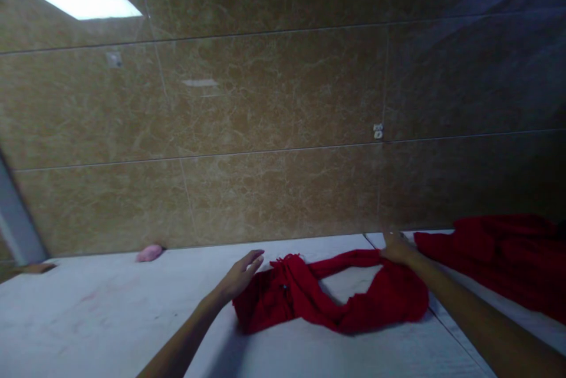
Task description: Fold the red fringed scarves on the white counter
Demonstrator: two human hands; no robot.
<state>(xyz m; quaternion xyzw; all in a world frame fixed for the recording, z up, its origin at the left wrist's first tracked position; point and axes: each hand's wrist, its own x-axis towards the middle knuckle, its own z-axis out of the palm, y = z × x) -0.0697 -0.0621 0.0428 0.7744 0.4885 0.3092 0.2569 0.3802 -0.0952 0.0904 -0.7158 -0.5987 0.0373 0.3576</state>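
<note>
A red cloth piece (309, 301) lies on the white table in a loop, with a bunched, ragged part near its left end. The white tabletop shows through the gap in the middle. My left hand (241, 276) is beside the upper left end, fingers stretched out and apart; whether it touches the fabric is hard to tell. At the loop's upper right, my right hand (398, 248) is closed over the edge of the cloth, with its fingertips blurred and dim.
Farther right lies a larger red cloth heap (508, 260). A small pink lump (150, 253) rests at the table's back edge, left. The white table (124, 313) meets a brown tiled wall (283, 95) bearing a small white fitting (378, 131). A grey post (20, 213) stands far left.
</note>
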